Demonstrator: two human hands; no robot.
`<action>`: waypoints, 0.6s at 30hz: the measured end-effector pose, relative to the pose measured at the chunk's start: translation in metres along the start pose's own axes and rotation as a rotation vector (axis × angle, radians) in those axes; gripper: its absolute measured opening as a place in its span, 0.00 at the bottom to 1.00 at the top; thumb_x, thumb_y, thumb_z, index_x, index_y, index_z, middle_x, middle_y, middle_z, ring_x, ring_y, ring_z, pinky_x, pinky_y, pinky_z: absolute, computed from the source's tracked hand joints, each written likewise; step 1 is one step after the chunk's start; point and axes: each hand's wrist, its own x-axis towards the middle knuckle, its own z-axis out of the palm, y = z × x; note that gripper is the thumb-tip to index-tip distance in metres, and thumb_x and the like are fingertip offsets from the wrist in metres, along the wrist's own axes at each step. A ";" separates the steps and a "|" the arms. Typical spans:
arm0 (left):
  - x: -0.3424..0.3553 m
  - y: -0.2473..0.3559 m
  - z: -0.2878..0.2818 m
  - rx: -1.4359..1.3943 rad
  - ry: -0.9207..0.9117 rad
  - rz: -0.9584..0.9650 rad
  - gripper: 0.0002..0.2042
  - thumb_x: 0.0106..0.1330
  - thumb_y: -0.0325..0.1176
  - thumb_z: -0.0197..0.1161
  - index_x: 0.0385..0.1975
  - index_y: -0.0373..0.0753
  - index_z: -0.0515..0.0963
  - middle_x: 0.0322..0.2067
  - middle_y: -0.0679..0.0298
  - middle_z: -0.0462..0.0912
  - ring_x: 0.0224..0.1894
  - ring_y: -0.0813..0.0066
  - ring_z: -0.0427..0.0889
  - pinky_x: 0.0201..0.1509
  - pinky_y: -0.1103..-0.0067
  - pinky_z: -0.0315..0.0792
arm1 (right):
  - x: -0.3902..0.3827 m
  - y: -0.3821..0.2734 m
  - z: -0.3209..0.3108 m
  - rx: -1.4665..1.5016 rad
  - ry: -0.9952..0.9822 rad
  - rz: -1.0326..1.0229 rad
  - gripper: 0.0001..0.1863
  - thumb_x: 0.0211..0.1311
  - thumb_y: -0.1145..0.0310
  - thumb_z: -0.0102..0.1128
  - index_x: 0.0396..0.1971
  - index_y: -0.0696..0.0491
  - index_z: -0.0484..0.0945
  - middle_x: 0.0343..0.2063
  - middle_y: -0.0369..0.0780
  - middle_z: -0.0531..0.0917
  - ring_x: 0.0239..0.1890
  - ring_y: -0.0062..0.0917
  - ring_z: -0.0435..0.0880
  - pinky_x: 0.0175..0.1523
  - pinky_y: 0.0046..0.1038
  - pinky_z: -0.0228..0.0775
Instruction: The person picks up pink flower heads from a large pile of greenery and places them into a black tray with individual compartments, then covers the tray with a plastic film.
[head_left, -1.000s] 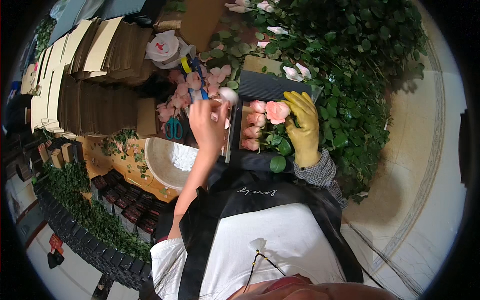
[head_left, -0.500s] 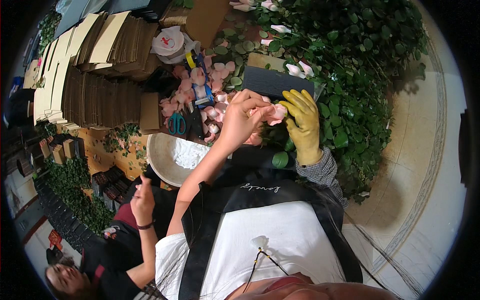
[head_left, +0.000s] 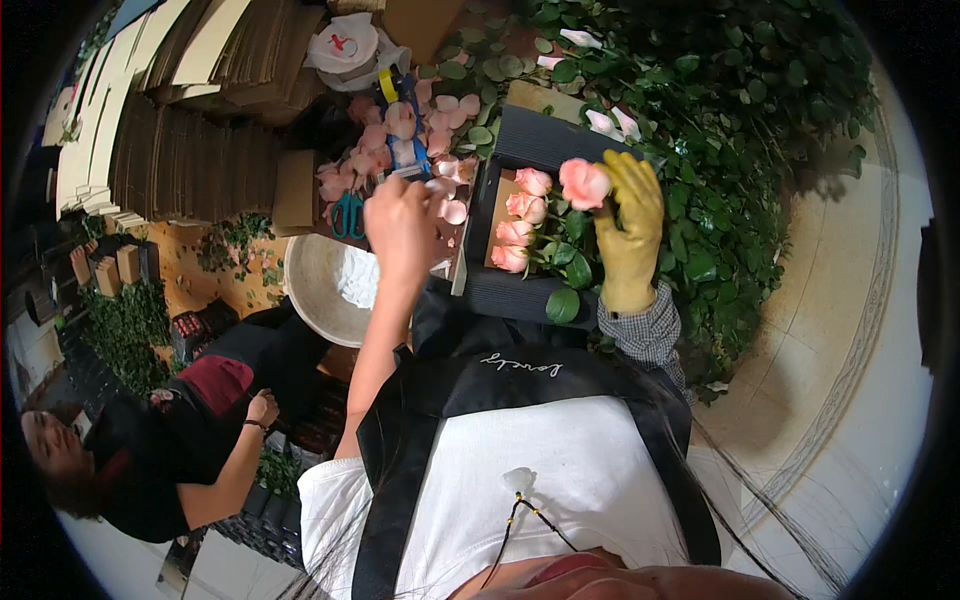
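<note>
swung leftward, away from the rose it was touching half a second ago, my bare left grip is now at the near edge of the loose petals. its fingers are bent inward, but blur hides their tips; something pale shows there, and i cannot tell whether i pinch it. my yellow-gloved right grip has its fingers raised and curved, seemingly pinching the pink rose just under the bloom, which sits left of the fingertips. between my two grips is the black box, with four pink roses in a row inside, left of the right grip. teal-handled scissors lie just left of my left grip, and the pale bowl is nearer my body from it. i judge the step in hand to be stripping outer petals from the held rose. next calls for clearing the left fingers, then a light touch at the bloom, with the right grip steady.
</note>
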 end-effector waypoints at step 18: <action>-0.048 0.012 0.018 -0.763 -0.257 -0.257 0.09 0.71 0.31 0.60 0.43 0.33 0.84 0.35 0.52 0.87 0.37 0.56 0.87 0.41 0.69 0.78 | -0.044 -0.040 0.031 -0.294 -0.629 0.011 0.11 0.57 0.64 0.68 0.37 0.52 0.80 0.20 0.43 0.82 0.25 0.40 0.83 0.34 0.42 0.73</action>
